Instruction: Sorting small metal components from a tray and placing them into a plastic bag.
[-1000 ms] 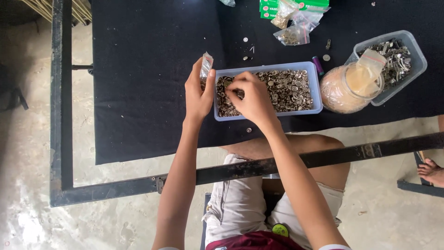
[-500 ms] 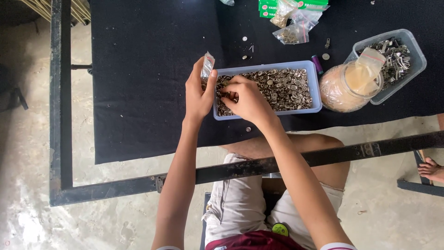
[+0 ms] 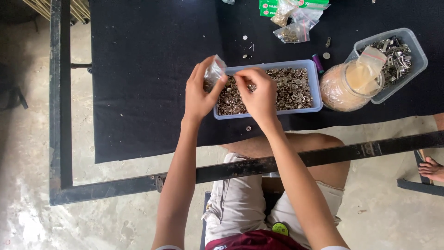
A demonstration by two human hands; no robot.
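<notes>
The head view looks straight down on a bench [image 3: 148,83] covered in black cloth, with the person's bare knees and pale shorts below its edge.

The left hand [image 3: 200,95] is raised just over the left end of a shallow, pale blue rectangular tray [image 3: 314,85], its thumb and fingers pinched on a small clear plastic bag [image 3: 214,71] that is held upright, with its top toward the other hand. The right hand [image 3: 259,95] hovers over the tray, fingers curled narrow with the tips drawn together just beside the bag; whether they pinch anything is too small to tell. The tray is filled with small round metal pieces [image 3: 291,88] in dull brass and silver tones, and it sits near the bench's front edge.

Just right of the tray, touching or nearly so, stands a round clear jar [image 3: 340,90] with a plastic bag pushed into its mouth. Behind the jar is a clear tub [image 3: 407,39] holding larger grey metal parts. At the far edge lie several small filled clear bags [image 3: 293,25] on a green packet [image 3: 268,7]. A few loose metal pieces are scattered on the cloth behind the tray and one in front.

At the right edge of the view a bare foot [image 3: 432,169] of another person rests on the concrete floor
</notes>
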